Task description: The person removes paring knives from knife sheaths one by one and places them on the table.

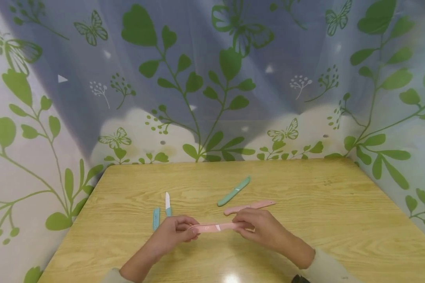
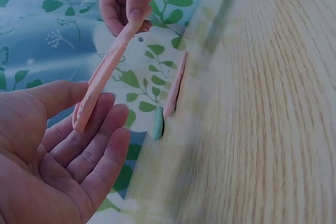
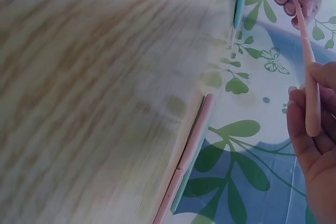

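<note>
Held level between both hands in the head view is a pink paring knife (image 1: 209,228) with its blade in a pink sheath. A small white patch shows between sheath and handle. My left hand (image 1: 170,235) pinches the sheath end between thumb and fingers, and in the left wrist view the fingers of this hand (image 2: 79,156) lie beneath it. At the other end, my right hand (image 1: 263,228) grips the handle, whose rounded butt shows in the right wrist view by the right hand (image 3: 317,150). Just beyond the right hand lies a second pink knife (image 1: 263,204), sheathed.
A sheathed green knife (image 1: 233,191) lies farther back on the wooden table (image 1: 304,184). Left of it rests a blue-handled knife with a bare white blade (image 1: 168,200), beside a separate blue sheath (image 1: 156,218). A leaf-patterned curtain (image 1: 205,118) surrounds the table's back and sides.
</note>
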A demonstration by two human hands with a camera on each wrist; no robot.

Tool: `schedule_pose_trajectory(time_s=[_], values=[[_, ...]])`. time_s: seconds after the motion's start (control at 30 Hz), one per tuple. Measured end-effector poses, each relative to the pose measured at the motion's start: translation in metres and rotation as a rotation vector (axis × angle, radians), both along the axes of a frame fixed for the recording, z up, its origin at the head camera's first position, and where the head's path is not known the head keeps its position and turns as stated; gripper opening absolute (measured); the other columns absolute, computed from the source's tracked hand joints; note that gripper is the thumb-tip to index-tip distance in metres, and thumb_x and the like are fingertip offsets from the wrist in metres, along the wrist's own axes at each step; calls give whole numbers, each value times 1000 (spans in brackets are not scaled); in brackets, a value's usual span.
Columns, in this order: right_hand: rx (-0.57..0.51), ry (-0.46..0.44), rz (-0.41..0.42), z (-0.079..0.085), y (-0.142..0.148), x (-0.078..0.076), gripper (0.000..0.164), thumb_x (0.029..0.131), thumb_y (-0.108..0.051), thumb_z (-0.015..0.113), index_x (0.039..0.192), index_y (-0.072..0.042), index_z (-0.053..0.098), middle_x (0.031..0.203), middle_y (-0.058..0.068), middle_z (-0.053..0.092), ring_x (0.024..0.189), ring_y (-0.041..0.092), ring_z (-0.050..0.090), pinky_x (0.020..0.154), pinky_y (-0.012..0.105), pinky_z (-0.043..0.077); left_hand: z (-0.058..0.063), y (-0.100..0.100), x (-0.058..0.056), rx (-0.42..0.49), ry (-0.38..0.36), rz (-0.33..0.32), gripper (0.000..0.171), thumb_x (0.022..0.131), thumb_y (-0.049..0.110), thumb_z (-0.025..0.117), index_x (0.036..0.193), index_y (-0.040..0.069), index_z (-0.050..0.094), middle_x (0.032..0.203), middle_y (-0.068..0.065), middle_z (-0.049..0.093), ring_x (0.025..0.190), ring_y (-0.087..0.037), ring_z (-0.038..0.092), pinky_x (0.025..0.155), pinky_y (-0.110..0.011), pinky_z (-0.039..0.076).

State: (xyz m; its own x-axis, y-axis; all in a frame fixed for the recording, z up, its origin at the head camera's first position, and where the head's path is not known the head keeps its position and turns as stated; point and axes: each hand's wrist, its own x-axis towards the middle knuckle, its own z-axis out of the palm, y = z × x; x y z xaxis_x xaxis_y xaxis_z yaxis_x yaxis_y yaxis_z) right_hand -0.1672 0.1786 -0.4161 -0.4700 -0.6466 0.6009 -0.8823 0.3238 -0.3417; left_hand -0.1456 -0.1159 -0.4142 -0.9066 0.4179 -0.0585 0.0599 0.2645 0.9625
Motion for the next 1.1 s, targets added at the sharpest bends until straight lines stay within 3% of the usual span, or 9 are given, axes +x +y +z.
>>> schedule_pose_trajectory(time_s=[0.1, 0.33, 0.53, 0.67, 0.73, 0.93, 1.1], values=[[-12, 16, 8, -1, 0, 0, 22, 76, 4, 78, 93, -6, 68, 86, -1, 67, 77, 6, 66, 68, 8, 51, -1, 4, 2, -106, 135, 7, 35, 90, 25, 70, 114, 0, 66, 105, -16, 71, 95, -29, 70, 76, -33, 59], [-33, 54, 9, -1, -3, 1, 24, 73, 5, 80, 92, -5, 68, 86, 0, 68, 76, 7, 66, 68, 9, 51, 3, 19, 8, -430, 550, 69, 41, 84, 29, 75, 117, 6, 69, 102, -6, 74, 77, -13, 67, 63, -21, 53], [-31, 79, -33, -1, -5, 2, 23, 74, 2, 81, 91, -6, 68, 85, -1, 69, 74, 5, 66, 67, 9, 52, 10, 28, 14, -644, 782, 65, 41, 81, 24, 78, 117, 6, 68, 109, -7, 72, 93, -22, 71, 75, -32, 58], [-35, 100, -55, -1, -7, 4, 20, 75, 1, 80, 90, -6, 69, 85, -1, 69, 73, 5, 66, 66, 9, 52, 10, 32, 16, -729, 951, 81, 33, 79, 18, 80, 109, 7, 71, 103, -5, 74, 90, -19, 71, 74, -30, 58], [-33, 129, -64, -1, -7, 4, 20, 74, 0, 81, 89, -6, 69, 85, -1, 69, 73, 6, 67, 67, 10, 52, 9, 33, 16, -737, 993, 91, 29, 79, 16, 80, 105, 7, 72, 99, -4, 74, 87, -17, 72, 72, -28, 58], [39, 254, -146, 2, -10, 8, 25, 67, -6, 85, 86, -9, 69, 83, -3, 68, 73, 6, 66, 67, 14, 54, 5, 34, 16, -715, 995, 84, 22, 77, 14, 79, 97, 7, 70, 93, -3, 75, 79, -17, 72, 63, -23, 57], [143, 298, -238, 6, -12, 14, 45, 62, -19, 92, 101, -11, 71, 98, -1, 70, 86, 14, 68, 75, 27, 57, 5, 33, 16, -717, 984, 83, 22, 77, 13, 79, 96, 7, 70, 93, -5, 75, 80, -18, 72, 63, -25, 58]])
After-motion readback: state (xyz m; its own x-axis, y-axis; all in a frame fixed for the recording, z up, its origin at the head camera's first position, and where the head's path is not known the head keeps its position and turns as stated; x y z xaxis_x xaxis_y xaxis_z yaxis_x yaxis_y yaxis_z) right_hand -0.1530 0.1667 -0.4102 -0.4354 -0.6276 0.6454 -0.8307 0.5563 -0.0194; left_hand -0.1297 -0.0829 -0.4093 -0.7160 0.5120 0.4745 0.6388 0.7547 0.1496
